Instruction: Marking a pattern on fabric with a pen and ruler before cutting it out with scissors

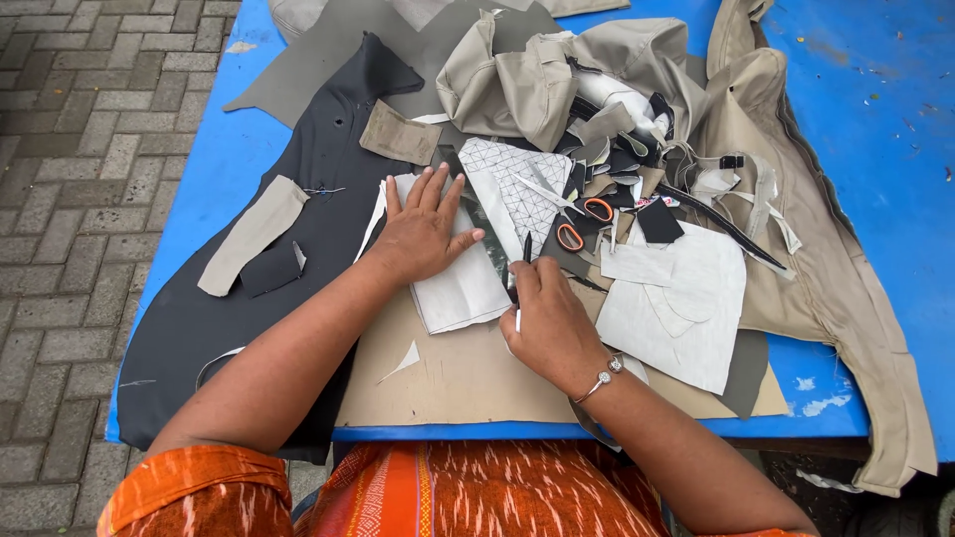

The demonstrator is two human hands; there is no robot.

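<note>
White fabric piece (460, 288) is lying flat under the left hand (423, 234), whose fingers are spreading wide and pressing it onto tan card (468, 383). Just right of that palm, the right hand (547, 318) is pinching a dark pen (521, 268) closed, tip touching the fabric's edge. Beyond the pen, orange-handled scissors (582, 224) are resting among scraps on the blue table (875, 119).

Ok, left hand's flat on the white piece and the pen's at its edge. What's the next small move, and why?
Probably draw the pen along the edge of the white piece: the left hand presses it flat on the tan sheet, and the right hand holds the pen right at that edge.
</note>
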